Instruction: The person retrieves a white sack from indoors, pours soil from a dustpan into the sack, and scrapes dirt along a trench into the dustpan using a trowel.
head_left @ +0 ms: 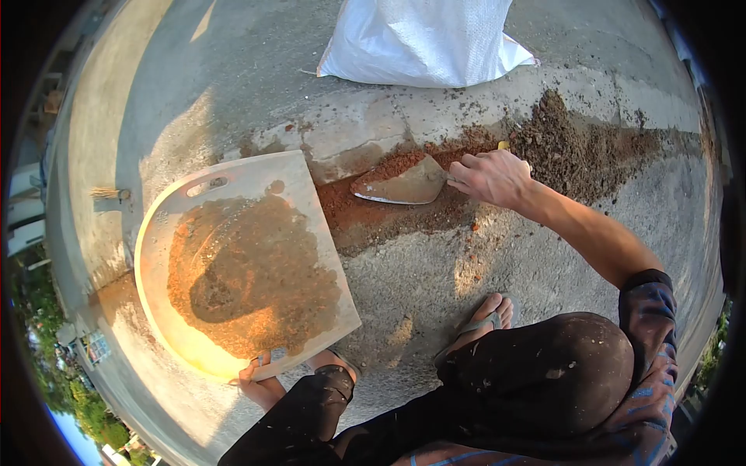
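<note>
My right hand [494, 177] is closed round the grip of a trowel [410, 185]. Its broad metal blade points left and lies in a strip of reddish soil [342, 206], with some soil heaped along its far edge. On my left, a wide translucent plastic scoop pan [332, 256] rests on the ground, its straight edge facing the trowel. Damp brown soil [256, 264] covers much of its floor. My left hand [260, 382] grips the pan's near rim, the fingers hooked through the handle slot. An identical slot shows in the far rim.
A white woven sack [420, 46] stands beyond the soil strip. Dark crumbly soil [563, 147] is piled to the right along the concrete edge [353, 159]. My sandalled feet [486, 314] are on the rough pavement close by. A brush-like bundle [105, 193] lies at far left.
</note>
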A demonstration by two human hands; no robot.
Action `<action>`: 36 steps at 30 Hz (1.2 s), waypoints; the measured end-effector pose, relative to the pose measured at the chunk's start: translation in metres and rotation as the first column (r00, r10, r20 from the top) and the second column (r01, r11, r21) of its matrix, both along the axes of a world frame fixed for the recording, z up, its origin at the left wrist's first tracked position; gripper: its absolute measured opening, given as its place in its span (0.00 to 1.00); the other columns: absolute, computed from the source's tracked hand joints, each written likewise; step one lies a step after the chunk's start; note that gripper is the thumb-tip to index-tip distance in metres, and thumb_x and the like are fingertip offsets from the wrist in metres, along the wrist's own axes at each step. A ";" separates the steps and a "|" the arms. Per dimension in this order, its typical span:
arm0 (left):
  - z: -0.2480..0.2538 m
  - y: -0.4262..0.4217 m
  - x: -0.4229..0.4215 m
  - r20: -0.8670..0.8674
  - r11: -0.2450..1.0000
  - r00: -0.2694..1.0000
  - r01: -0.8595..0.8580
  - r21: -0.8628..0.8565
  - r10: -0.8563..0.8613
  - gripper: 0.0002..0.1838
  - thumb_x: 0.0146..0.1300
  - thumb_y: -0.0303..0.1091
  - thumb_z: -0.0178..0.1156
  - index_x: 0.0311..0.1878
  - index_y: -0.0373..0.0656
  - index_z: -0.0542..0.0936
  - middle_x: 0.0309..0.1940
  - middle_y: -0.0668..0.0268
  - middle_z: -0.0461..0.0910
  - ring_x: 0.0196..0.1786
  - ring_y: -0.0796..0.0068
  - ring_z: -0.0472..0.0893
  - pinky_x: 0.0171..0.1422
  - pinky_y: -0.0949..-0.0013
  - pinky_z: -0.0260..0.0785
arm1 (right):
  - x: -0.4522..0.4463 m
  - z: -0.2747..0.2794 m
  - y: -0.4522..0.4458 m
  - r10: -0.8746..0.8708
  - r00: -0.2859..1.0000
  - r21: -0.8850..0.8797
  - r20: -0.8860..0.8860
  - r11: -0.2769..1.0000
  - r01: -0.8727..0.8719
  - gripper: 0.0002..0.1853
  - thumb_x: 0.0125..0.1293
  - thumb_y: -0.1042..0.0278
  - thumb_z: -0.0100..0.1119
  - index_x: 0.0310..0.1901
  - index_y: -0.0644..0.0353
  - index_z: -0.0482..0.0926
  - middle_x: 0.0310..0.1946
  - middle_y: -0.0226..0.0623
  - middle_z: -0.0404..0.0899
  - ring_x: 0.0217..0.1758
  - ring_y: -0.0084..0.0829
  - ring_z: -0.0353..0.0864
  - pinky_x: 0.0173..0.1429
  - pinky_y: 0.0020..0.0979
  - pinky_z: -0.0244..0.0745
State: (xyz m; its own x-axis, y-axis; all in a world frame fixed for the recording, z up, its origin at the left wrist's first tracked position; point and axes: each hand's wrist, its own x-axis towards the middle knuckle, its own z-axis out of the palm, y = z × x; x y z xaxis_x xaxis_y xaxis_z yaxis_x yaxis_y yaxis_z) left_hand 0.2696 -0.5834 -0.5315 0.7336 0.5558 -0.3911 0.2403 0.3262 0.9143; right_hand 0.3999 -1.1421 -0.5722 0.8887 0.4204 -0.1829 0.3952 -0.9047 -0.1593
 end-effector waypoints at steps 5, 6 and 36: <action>-0.002 -0.001 0.002 -0.012 0.996 0.998 0.060 -0.063 -0.061 0.22 0.53 0.32 0.53 0.53 0.39 0.68 0.49 0.56 0.72 0.52 0.61 0.75 0.59 0.49 0.74 | -0.008 0.049 0.043 0.007 0.987 0.188 0.158 0.981 -0.037 0.13 0.68 0.56 0.52 0.35 0.58 0.73 0.25 0.35 0.75 0.28 0.37 0.81 0.27 0.39 0.76; -0.003 -0.003 0.004 -0.016 0.994 0.997 0.078 -0.074 -0.080 0.22 0.53 0.32 0.53 0.53 0.39 0.68 0.49 0.55 0.72 0.52 0.61 0.75 0.59 0.49 0.74 | -0.013 0.058 0.062 -0.021 0.986 0.227 0.166 0.974 -0.018 0.11 0.66 0.58 0.53 0.35 0.58 0.73 0.27 0.35 0.75 0.31 0.36 0.81 0.32 0.38 0.76; -0.033 -0.038 0.047 -0.056 0.783 0.801 0.565 -0.260 -0.597 0.31 0.62 0.37 0.55 0.67 0.39 0.61 0.57 0.56 0.69 0.58 0.60 0.73 0.65 0.47 0.67 | -0.186 0.085 -0.075 -0.477 0.729 0.223 -0.491 0.741 0.634 0.22 0.70 0.47 0.51 0.43 0.63 0.74 0.25 0.48 0.77 0.31 0.50 0.79 0.38 0.48 0.70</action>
